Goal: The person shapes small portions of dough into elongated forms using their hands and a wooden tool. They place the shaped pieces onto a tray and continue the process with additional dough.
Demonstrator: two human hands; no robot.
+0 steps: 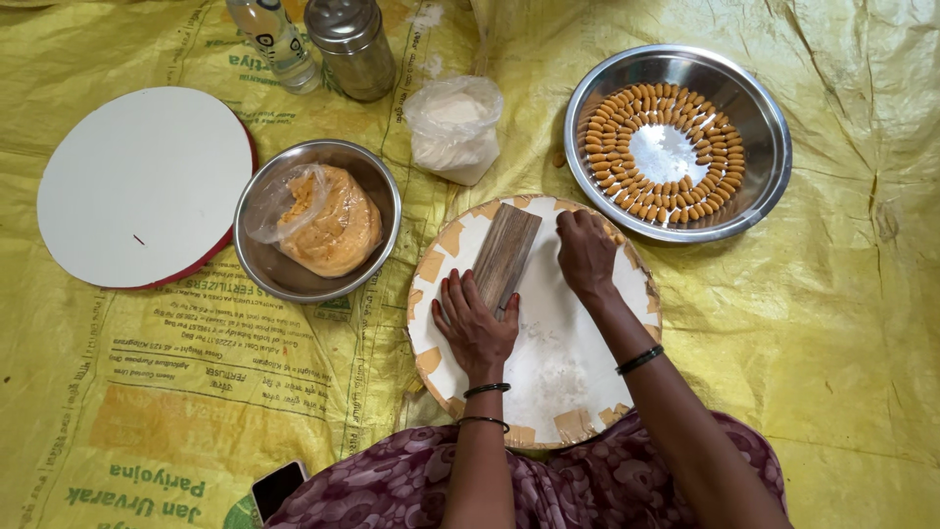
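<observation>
Head view, wooden slat slanting upper-right, left hand steadying

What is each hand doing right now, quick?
Left hand: open, fingers spread, pressing on the lower end of the wooden board.
Right hand: fingers curled beside the board; anything held is hidden.

Wooden block on round board, dough bowl left, tray of pieces behind right.

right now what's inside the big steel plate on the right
The steel plate holds small orange dough pieces laid in curved rows around a bare shiny centre. Nothing covers them; only the plate's underside is hidden.
</observation>
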